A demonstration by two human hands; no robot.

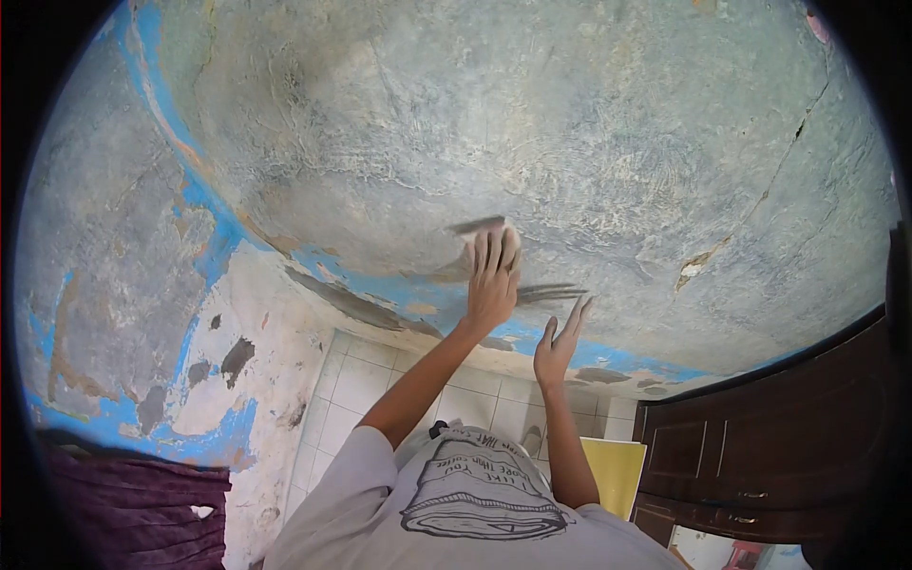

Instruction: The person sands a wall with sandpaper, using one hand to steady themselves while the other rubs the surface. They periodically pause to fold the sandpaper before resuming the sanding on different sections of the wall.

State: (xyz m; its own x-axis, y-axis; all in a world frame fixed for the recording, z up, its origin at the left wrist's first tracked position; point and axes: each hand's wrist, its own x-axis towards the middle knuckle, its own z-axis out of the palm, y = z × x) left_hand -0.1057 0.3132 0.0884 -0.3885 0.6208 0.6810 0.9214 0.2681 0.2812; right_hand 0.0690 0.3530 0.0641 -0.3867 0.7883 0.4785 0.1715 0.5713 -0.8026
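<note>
My left hand (492,280) is raised to the grey, rough plastered wall (399,123). Its fingers lie over a small pale thing (512,237) pressed on the wall; what this is I cannot make out. A dark shadow falls just above the fingertips. Lower and to the right, my right hand (559,353) holds nothing, its fingers stretched out and apart, near the wall's lower part. Peeling blue paint (427,296) runs along that lower part.
Another patchy wall (104,237) stands at the left, with a purple curtain (133,508) below. White floor tiles (465,407) show beneath my arms. A dark wooden cabinet (769,446) is at the right, beside a yellow panel (613,475). A crack (765,198) crosses the wall's right side.
</note>
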